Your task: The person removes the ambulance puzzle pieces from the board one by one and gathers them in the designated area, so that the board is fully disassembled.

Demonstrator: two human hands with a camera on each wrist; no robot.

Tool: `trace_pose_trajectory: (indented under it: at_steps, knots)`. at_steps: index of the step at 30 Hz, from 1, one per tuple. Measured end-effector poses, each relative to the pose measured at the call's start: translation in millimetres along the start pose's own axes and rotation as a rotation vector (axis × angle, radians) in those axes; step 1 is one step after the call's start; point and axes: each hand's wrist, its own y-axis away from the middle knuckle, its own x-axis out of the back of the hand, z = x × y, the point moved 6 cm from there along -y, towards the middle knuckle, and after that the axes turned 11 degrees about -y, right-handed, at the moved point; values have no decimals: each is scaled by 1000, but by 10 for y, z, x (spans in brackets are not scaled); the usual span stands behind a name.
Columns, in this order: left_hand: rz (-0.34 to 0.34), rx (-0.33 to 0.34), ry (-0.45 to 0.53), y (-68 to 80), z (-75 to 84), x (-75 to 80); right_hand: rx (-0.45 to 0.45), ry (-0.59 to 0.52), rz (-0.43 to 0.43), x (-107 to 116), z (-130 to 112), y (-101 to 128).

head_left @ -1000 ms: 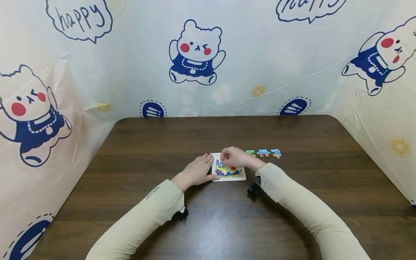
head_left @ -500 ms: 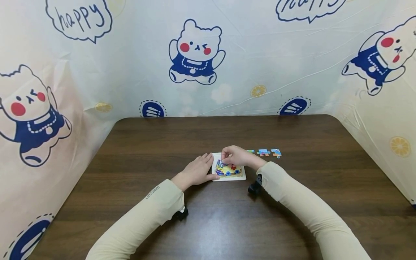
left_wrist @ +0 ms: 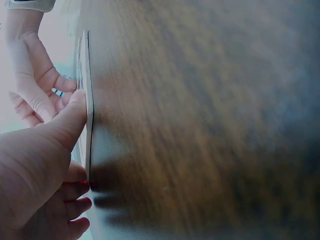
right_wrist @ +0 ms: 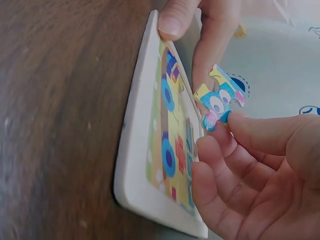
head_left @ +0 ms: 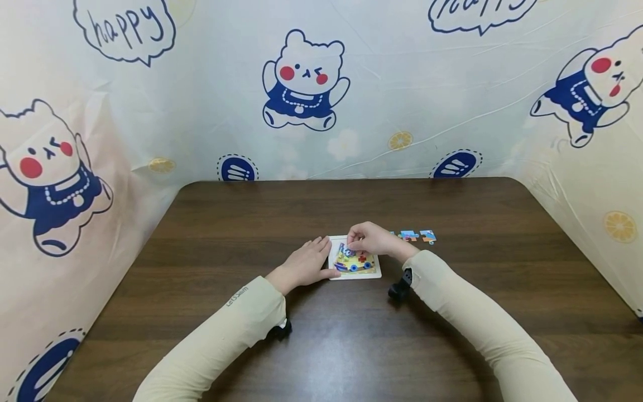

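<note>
My left hand [head_left: 303, 265] rests with straight fingers along the left side of a white-framed jigsaw puzzle [head_left: 374, 276]; its thumb [right_wrist: 170, 26] presses the frame's near corner. My right hand [head_left: 372, 239] is over the puzzle's upper part, pinching a jigsaw piece [right_wrist: 220, 100] between thumb and fingers. That piece is blue, yellow and pink with two cartoon eyes, and it is tilted above the tray in the right wrist view. A yellow vehicle with blue wheels [right_wrist: 168, 156] shows on the pieces lying in the frame. The left wrist view catches the frame edge-on [left_wrist: 89, 115].
Loose jigsaw pieces [head_left: 408, 235] lie in a row on the brown wooden table [head_left: 321, 346], behind and right of the frame; the leftmost is mostly hidden by my right hand. A curtain with cartoon bears [head_left: 305, 81] hangs behind the table.
My right hand has drawn slightly up and to the right with the pinched jigsaw piece, covering more of the leftmost loose piece. My left hand stays in place on the frame.
</note>
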Motion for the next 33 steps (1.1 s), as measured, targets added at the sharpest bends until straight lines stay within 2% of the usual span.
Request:
trace_pose_trajectory:
  at_steps: [9,24,33]
  knots:
    - [-4,-5,-6,-7,0,-11,29,16,35,178,11,85]
    - [-9,-3,-5,10,14,-6,20,26,95,440,85,215]
    - [-5,-7,-13,25,21,9,39,53,104,559,93,329]
